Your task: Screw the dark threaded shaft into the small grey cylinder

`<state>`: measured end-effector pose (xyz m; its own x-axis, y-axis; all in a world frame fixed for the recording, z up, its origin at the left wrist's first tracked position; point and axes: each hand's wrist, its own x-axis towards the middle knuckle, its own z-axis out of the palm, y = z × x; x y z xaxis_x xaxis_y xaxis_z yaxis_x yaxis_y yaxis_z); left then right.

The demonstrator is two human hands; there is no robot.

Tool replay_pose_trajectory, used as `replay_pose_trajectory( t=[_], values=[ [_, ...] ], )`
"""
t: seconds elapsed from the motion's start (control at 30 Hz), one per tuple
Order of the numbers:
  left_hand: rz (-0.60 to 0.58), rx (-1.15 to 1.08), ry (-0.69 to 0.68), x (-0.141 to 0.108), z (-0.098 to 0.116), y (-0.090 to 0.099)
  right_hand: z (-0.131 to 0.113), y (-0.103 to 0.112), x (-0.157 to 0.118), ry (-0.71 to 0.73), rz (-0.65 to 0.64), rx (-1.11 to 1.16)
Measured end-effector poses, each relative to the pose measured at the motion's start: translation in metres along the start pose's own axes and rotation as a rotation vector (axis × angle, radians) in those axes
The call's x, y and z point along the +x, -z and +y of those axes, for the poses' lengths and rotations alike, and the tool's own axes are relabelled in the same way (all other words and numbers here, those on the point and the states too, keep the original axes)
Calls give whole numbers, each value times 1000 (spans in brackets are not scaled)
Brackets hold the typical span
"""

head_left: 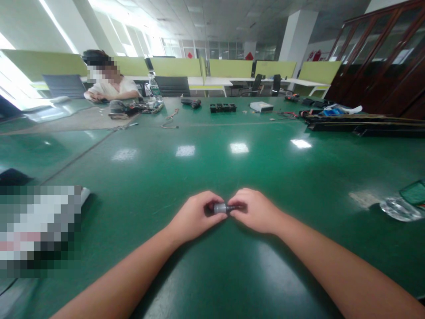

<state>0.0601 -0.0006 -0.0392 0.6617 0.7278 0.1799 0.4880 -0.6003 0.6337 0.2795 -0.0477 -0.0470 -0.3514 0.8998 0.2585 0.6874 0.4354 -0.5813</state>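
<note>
Both hands meet low over the green table, near the middle of the view. My left hand is closed around a small grey and black cylinder, which lies sideways between thumb and fingers. A thin dark shaft sticks out of its right end. My right hand pinches that shaft between thumb and fingertips, close beside the left fingertips. The far tip of the shaft is partly hidden in the right palm.
Across the table sits a person beside a bottle. Along the far side lie a power drill, black holders, a white box and long black rails. A glass ashtray stands at right, a blurred-out object at left.
</note>
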Motion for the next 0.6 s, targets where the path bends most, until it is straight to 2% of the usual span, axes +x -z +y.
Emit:
replay_pose_trajectory(
  t=[0.6],
  values=[
    [-6, -14, 9, 1, -1, 0, 2, -1, 2, 12, 9, -2]
  ],
)
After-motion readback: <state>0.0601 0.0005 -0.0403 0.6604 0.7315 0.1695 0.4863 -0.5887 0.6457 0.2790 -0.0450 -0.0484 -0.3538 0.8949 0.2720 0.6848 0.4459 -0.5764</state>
